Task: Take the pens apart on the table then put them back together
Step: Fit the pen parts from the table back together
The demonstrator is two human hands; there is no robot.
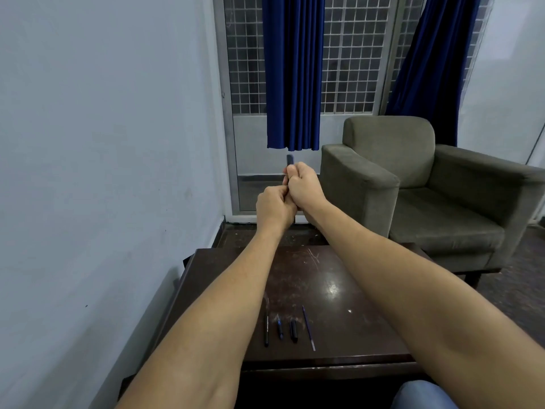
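Observation:
Both arms are stretched out far above and beyond the dark wooden table [348,261]. My left hand [274,209] and my right hand [303,184] are closed together on a dark pen [290,159], whose upper end sticks out above the right fist. Most of that pen is hidden inside the fingers. On the table near its front edge lie pen parts side by side: a black barrel [267,330], a short blue-tipped piece [280,329], a short black cap-like piece [293,330] and a thin blue refill [308,327].
A grey-green armchair [427,184] stands beyond the table to the right. A pale wall runs along the left side. Blue curtains [292,72] hang before a barred window behind. A blue trouser leg [421,395] shows at the bottom right.

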